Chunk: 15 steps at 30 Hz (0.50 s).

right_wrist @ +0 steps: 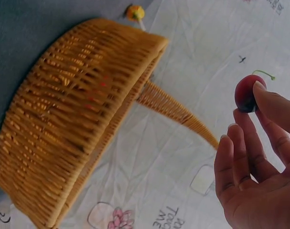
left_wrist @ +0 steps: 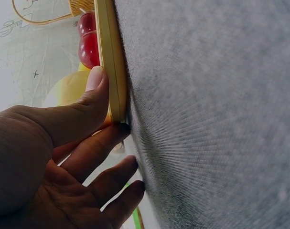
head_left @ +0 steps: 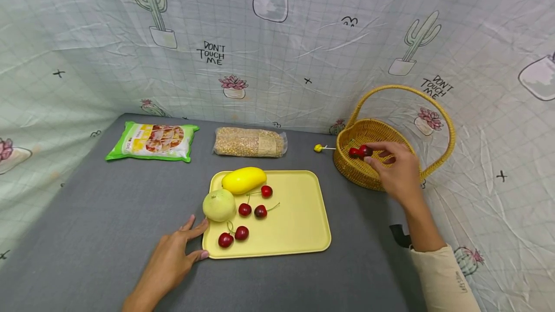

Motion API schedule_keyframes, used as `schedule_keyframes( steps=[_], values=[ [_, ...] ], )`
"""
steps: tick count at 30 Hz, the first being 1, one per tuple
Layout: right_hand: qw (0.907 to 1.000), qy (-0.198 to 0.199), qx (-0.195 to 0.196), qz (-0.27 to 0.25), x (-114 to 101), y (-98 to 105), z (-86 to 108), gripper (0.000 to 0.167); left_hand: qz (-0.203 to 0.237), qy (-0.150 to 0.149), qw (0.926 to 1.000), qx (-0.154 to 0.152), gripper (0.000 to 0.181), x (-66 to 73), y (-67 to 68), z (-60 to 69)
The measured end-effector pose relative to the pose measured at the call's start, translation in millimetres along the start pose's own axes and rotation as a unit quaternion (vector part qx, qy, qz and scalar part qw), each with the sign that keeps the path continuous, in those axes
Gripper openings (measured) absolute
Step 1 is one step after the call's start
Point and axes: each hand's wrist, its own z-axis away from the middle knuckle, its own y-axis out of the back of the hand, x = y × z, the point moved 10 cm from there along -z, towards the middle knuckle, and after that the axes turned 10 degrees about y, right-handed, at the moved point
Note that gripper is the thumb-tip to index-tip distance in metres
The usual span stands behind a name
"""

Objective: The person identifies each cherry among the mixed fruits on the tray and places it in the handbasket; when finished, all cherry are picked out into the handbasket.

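My right hand (head_left: 396,170) pinches a dark red cherry (head_left: 365,151) over the wicker basket (head_left: 357,177); another cherry (head_left: 353,152) shows just left of it, inside the basket's outline. In the right wrist view the held cherry (right_wrist: 250,93) has a short green stem and hangs beside the basket (right_wrist: 73,95). My left hand (head_left: 171,259) rests at the left edge of the yellow tray (head_left: 295,215), thumb and forefinger touching it. On the tray lie several cherries (head_left: 242,233), a pale green round fruit (head_left: 219,205) and a yellow oblong fruit (head_left: 244,180). The left wrist view shows the thumb on the tray's rim (left_wrist: 117,71).
Behind the tray lie a bag of yellow grains (head_left: 249,142) and, farther left, a green-edged packet (head_left: 151,141). A small yellow item with a white stick (head_left: 318,148) lies left of the basket. The basket's tall handle (head_left: 451,134) arches up at the right. A patterned cloth hangs behind.
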Motion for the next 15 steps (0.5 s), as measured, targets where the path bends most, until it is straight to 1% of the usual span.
schedule_keyframes(
  steps=[7,11,15],
  values=[
    [0.9998,-0.010,0.015,-0.003,14,6,-2.4,0.029,0.002,-0.004,1.0000,-0.001,0.072,0.4,-0.4,0.2],
    [0.9995,-0.028,0.013,-0.005,25,7,-3.0,0.028,0.004,-0.006,1.0000,0.002,0.072,0.5,0.3,-0.2],
    [0.9986,-0.053,0.003,-0.002,37,7,-3.1,0.027,0.005,-0.005,1.0000,0.001,0.072,0.1,0.1,0.1]
  ],
)
